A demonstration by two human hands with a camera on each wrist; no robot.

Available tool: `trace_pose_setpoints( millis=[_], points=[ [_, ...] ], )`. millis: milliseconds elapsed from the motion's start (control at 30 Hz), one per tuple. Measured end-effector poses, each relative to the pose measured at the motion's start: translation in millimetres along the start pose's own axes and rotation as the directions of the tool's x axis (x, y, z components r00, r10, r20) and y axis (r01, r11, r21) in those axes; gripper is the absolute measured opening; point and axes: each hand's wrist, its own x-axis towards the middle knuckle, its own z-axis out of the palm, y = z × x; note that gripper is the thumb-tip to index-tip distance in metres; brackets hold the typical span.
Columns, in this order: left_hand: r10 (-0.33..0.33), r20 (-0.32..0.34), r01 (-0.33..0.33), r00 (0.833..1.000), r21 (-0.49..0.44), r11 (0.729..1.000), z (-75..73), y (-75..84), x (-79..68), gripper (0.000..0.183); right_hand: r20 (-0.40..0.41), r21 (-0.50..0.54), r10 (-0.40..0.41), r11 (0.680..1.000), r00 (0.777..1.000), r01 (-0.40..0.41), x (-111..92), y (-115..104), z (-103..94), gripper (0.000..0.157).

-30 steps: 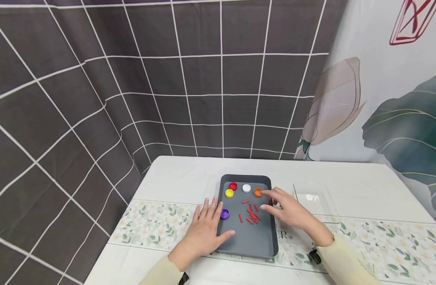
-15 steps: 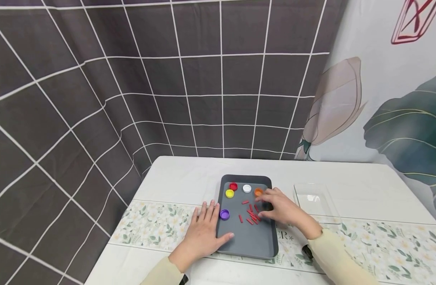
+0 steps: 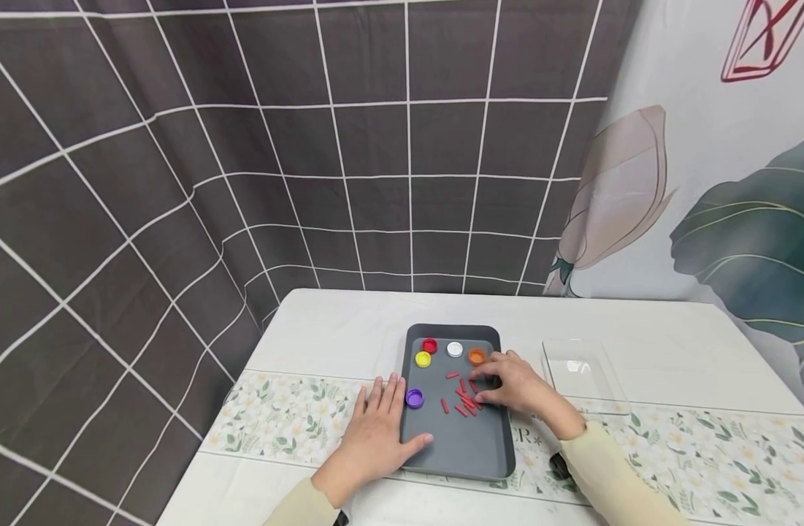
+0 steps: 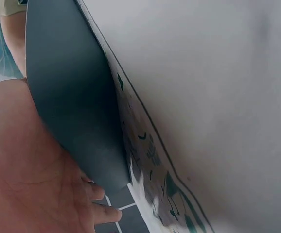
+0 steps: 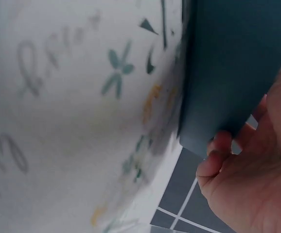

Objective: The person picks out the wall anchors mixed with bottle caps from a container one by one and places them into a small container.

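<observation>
We face a dark grey-brown wall covering (image 3: 369,139) crossed by white grid lines, which bend and kink where it turns along our left. To our right we see a pale wall hanging (image 3: 691,168) printed with a dusty-pink bud (image 3: 618,186), a large blue-green leaf (image 3: 763,234) and, high up, a red line drawing (image 3: 763,40). Below, we look down on a white-topped table (image 3: 349,321) with rounded far corners and a floral band (image 3: 277,416) between thin dark lines. We find the light soft and diffuse.
</observation>
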Motion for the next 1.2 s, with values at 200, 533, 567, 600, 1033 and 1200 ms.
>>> trace_pose_setpoints(
  millis=[200, 533, 567, 600, 1033, 1200],
  points=[
    [0.001, 0.010, -0.002, 1.000, 0.013, 1.000, 0.6, -0.4, 1.2, 0.100, 0.048, 0.050, 0.051, 0.997, 0.998, -0.053, 3, 0, 1.9, 0.033],
    [0.006, 0.006, -0.006, 1.000, 0.030, 1.000, 0.7, -0.5, 0.7, 0.098, 0.107, 0.049, 0.137, 0.989, 0.985, -0.143, 10, -3, 3.6, 0.036],
    [0.005, 0.005, -0.005, 1.000, 0.030, 1.000, 0.7, -0.5, 0.6, 0.097, 0.110, 0.047, 0.142, 0.988, 0.984, -0.147, 11, -3, 3.7, 0.036],
    [0.003, 0.004, -0.003, 1.000, 0.031, 1.000, 0.8, -0.5, 0.6, 0.097, 0.114, 0.047, 0.147, 0.987, 0.983, -0.153, 12, -3, 3.6, 0.036],
    [0.004, -0.007, -0.003, 1.000, 0.053, 0.999, 1.2, 1.0, 1.0, 0.095, 0.093, 0.050, 0.132, 0.989, 0.987, -0.138, 14, -7, 2.3, 0.024],
    [0.001, 0.001, -0.001, 1.000, 0.043, 0.999, 0.6, 1.0, 0.0, 0.095, 0.091, 0.022, 0.141, 0.989, 0.986, -0.144, 14, -10, 2.4, 0.020]
  ],
)
